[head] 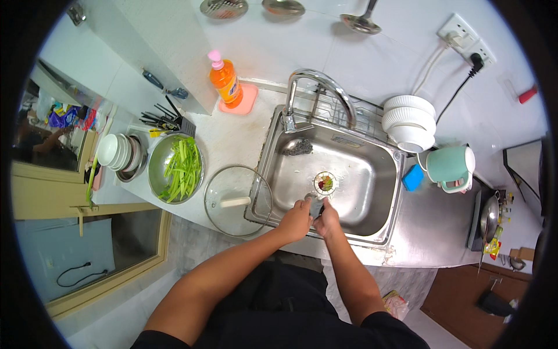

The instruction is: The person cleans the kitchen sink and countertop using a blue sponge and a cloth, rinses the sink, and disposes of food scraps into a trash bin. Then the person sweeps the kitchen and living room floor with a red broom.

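Over the near edge of the stainless steel sink (301, 174), my left hand (296, 220) and my right hand (327, 218) both grip a small grey cloth or pad (315, 206); its exact kind cannot be told. Just beyond them, the drain strainer (326, 183) holds red and green food scraps. A dark scouring pad (298, 147) lies at the basin's far left corner, near the base of the chrome faucet (322, 75). No running water can be made out.
Left of the sink are a glass lid (218, 187), a metal bowl of cut green stalks (182, 170), stacked bowls (114, 152) and an orange soap bottle (226, 83). To the right stand white bowls (409, 120), a blue sponge (413, 177) and a mint-green kettle (449, 165).
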`<action>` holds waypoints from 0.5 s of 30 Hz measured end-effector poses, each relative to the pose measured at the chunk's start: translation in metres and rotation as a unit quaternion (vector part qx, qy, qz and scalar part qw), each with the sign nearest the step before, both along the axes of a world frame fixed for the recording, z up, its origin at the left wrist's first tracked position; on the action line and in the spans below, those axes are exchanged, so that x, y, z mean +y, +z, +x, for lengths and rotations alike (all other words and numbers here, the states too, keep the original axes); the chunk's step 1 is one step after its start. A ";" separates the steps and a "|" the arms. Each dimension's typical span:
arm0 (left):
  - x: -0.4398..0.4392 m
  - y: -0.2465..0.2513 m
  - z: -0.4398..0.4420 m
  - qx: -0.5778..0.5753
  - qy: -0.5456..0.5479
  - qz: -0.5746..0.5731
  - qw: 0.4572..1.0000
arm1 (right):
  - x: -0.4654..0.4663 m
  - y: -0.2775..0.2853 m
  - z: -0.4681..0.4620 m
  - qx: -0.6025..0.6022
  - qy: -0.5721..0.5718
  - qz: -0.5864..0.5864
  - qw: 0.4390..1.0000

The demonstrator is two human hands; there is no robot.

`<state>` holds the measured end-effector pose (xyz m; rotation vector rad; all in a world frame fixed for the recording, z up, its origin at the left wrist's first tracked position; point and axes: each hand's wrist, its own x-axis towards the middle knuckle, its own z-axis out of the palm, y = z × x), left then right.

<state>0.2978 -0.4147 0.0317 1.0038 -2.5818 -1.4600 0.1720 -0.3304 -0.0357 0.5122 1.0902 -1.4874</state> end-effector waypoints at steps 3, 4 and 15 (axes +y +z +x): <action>0.009 0.004 -0.008 -0.025 -0.019 -0.015 0.999 | 0.012 0.014 0.018 -0.007 -0.043 -0.047 0.998; 0.011 0.005 -0.010 -0.018 -0.032 -0.021 0.999 | 0.013 0.016 0.023 -0.009 -0.059 -0.050 0.997; 0.014 0.041 -0.028 0.088 -0.169 -0.115 0.975 | 0.030 0.035 -0.002 -0.189 -0.124 -0.207 0.952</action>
